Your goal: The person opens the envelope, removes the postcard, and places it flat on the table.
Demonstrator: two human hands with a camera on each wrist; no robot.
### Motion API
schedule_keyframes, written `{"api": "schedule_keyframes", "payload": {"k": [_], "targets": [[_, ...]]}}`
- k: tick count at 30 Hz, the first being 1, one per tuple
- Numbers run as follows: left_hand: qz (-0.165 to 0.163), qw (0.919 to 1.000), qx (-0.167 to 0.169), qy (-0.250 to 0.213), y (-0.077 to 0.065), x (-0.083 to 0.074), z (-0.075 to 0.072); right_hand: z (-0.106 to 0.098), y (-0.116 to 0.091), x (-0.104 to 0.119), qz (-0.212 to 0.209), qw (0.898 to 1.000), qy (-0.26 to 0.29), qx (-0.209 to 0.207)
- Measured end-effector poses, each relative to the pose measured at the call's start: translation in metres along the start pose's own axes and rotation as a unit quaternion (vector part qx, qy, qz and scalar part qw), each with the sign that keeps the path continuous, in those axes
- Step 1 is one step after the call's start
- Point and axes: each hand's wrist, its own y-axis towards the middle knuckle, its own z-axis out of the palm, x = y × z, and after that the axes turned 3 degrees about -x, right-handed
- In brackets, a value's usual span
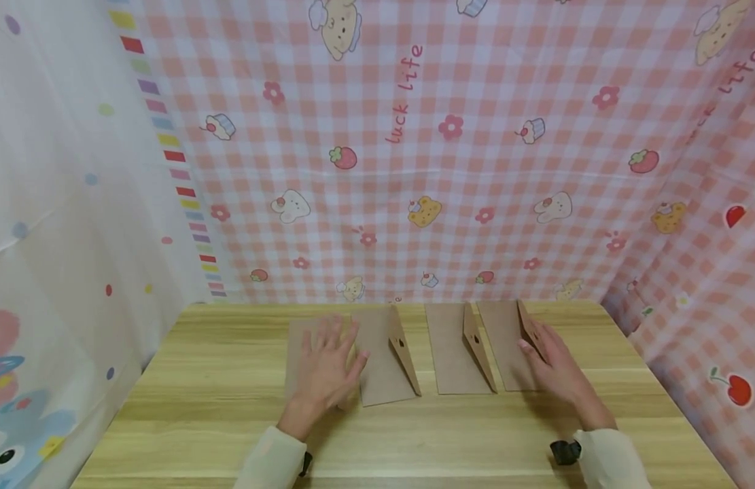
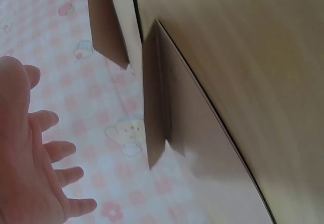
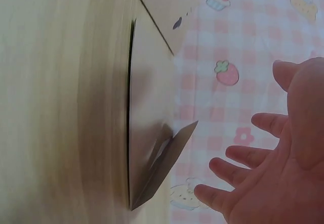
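Observation:
Several flat brown paper pieces, like envelopes with a raised side flap, lie in a row on the table. My left hand [image 1: 327,373], fingers spread and straight, is over the leftmost piece [image 1: 294,350] and hides much of it. In the left wrist view the left hand [image 2: 30,163] looks apart from a paper flap [image 2: 153,113]. At the row's right end, my right hand [image 1: 556,367] is beside the raised flap [image 1: 527,326] of the rightmost piece [image 1: 502,346]. The right wrist view shows the right hand [image 3: 273,168] with extended fingers, holding nothing, apart from a flap [image 3: 167,163].
Between the hands lie two more brown pieces, the left one [image 1: 380,367] and the right one [image 1: 450,353]; their upright flaps carry dark marks. The wooden table [image 1: 414,441] ends at a pink checked cloth [image 1: 377,251] behind and further cloths at both sides.

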Motion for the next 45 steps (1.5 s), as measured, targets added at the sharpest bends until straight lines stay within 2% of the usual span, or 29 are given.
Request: {"api": "schedule_keyframes", "payload": {"k": [6, 14, 21, 27, 34, 40, 45], "targets": [[0.010, 0.9998, 0.012, -0.014, 0.003, -0.017, 0.005, -0.002, 0.001, -0.014, 0.006, 1.000, -0.001, -0.003], [0.047, 0.9986, 0.019, -0.011, 0.005, -0.037, 0.013, -0.003, -0.002, -0.031, 0.024, 1.000, -0.006, 0.005], [0.069, 0.9974, 0.022, 0.003, 0.009, -0.051, 0.018, -0.006, -0.005, -0.041, 0.021, 1.000, -0.010, -0.014], [0.096, 0.9952, 0.022, 0.008, 0.011, -0.065, 0.023, -0.006, -0.007, -0.048, 0.057, 0.998, -0.006, 0.017], [0.109, 0.9922, 0.058, 0.014, 0.012, -0.086, 0.027, -0.006, -0.005, -0.048, 0.101, 0.993, -0.004, 0.060], [0.133, 0.9883, 0.065, 0.039, 0.013, -0.107, 0.038, -0.008, -0.004, -0.050, 0.105, 0.992, -0.016, 0.067], [0.167, 0.9824, 0.076, 0.036, 0.011, -0.130, 0.043, -0.009, -0.003, -0.051, 0.103, 0.992, -0.015, 0.070]]}}
